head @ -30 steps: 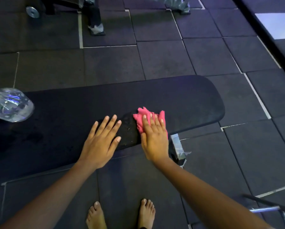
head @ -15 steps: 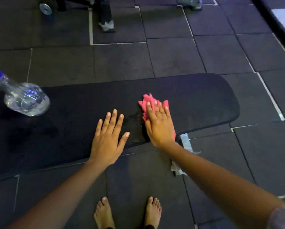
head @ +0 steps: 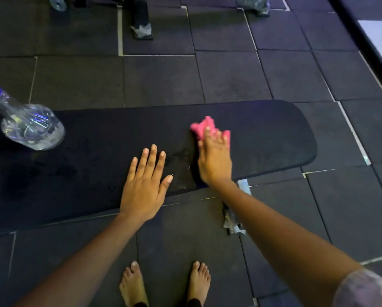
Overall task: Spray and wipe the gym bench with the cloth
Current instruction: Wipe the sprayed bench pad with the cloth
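Bench pad, black and long, is serving as the surface here; it is running across the frame from the left edge to a rounded right end, over dark rubber floor tiles.

Pink cloth is lying bunched on the surface, toward its right end and about midway between the far and near edges. Right hand is pressing flat on top of it, fingers extended and together, not curled; cloth is showing past the fingertips and along the right side of the hand. Right hand looks slightly blurred.

Left hand is resting palm down on the surface near its near edge, fingers spread and straight, holding nothing. It is lying just beside the right hand, not touching it. Between the two hands the surface is showing a darker, glossy patch.

Clear spray bottle with a blue collar is standing on the surface toward its left end, well apart from both hands.

Person's bare feet are standing on the floor tiles on the near side of the surface.
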The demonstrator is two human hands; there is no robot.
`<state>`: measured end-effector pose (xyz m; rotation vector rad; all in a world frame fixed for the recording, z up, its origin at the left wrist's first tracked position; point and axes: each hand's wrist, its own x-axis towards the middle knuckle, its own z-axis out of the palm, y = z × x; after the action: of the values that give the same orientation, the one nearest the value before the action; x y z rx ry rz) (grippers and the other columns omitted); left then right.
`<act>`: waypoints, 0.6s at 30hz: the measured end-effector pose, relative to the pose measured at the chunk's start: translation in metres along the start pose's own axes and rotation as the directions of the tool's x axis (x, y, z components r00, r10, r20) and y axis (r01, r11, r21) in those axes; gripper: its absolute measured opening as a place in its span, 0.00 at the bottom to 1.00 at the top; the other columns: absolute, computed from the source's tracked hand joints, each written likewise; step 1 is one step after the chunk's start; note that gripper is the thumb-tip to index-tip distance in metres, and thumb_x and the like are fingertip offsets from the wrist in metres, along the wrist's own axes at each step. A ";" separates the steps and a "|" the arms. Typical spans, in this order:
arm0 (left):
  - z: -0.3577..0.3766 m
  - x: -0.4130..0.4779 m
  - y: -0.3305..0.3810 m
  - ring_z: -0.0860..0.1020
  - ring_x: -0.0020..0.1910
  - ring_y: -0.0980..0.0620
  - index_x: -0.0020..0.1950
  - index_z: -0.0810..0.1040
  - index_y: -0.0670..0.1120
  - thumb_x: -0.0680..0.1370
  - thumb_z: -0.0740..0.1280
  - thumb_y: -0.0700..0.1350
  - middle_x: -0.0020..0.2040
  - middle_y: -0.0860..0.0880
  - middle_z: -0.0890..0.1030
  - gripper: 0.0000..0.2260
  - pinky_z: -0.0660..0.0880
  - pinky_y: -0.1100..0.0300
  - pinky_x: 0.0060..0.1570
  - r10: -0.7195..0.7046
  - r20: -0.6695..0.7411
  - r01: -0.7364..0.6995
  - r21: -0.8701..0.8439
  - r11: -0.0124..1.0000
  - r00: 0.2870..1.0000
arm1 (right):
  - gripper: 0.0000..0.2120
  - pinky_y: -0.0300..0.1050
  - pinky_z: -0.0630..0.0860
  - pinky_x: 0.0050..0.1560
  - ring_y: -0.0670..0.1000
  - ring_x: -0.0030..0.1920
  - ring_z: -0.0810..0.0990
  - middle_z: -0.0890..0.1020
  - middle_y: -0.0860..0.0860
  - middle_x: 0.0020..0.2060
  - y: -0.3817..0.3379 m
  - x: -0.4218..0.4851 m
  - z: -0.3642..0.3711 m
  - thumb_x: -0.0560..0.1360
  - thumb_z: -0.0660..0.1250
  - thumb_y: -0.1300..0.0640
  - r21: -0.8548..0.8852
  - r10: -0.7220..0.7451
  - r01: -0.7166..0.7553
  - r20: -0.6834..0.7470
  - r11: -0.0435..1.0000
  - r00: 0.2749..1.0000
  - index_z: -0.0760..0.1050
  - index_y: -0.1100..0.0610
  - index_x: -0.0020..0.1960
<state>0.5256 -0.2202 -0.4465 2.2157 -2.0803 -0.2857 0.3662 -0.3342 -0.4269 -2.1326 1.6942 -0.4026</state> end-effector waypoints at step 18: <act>-0.012 -0.017 -0.044 0.54 0.76 0.49 0.76 0.56 0.44 0.81 0.46 0.55 0.77 0.48 0.55 0.26 0.54 0.47 0.74 -0.056 -0.037 0.054 -0.057 0.997 0.998 | 0.25 0.46 0.50 0.78 0.54 0.76 0.59 0.62 0.55 0.76 -0.033 -0.035 0.020 0.81 0.56 0.60 0.089 -0.243 0.233 0.126 0.968 0.962 0.57 0.56 0.77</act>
<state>0.5698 -0.2006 -0.4419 2.2303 -1.9700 -0.2993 0.3956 -0.2911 -0.4284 -2.2618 1.3337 -0.3707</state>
